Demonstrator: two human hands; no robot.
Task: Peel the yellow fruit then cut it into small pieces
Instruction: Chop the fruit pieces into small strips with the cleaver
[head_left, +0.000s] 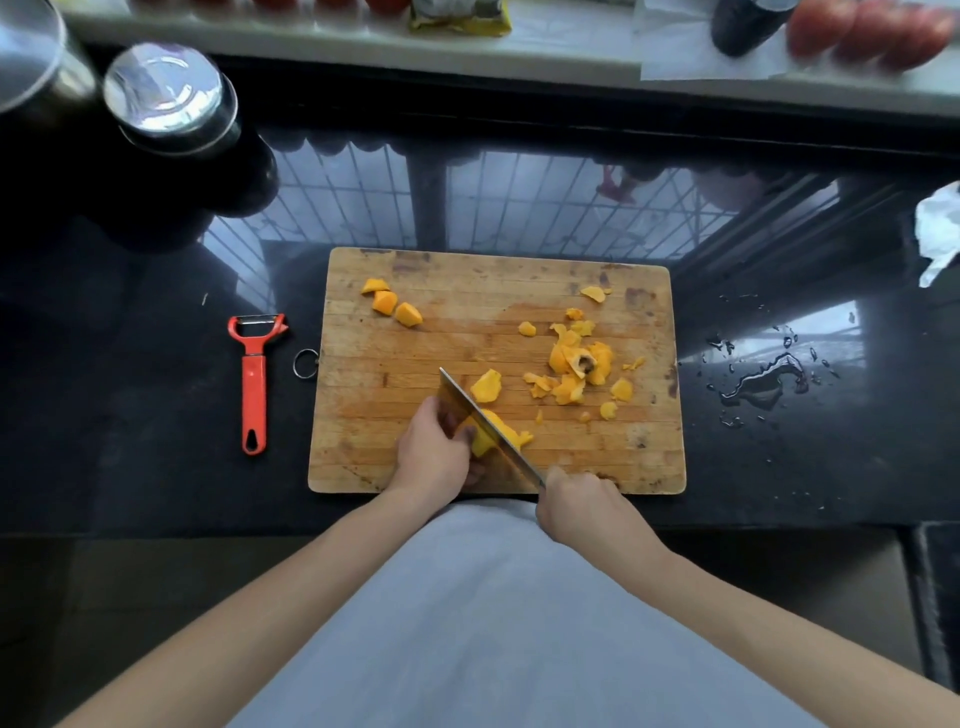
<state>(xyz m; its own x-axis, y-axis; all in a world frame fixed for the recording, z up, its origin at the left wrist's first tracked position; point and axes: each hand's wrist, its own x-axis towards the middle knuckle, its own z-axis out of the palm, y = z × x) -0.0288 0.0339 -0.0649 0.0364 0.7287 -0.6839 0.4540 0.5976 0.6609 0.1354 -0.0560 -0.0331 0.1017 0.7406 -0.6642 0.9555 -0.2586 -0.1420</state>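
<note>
My left grip (434, 449) holds the yellow fruit (493, 434) near the cutting board (415, 364) front edge; my right grip (579, 501) grasps the knife (483, 421) cutting it

Your right hand (582, 501) is hiding the knife (483, 423) handle, while the blade is covering part of the yellow fruit (496, 434) and your left hand (434, 457) fingertips; the top edge is cropping blurred red produce (867, 34).
</note>
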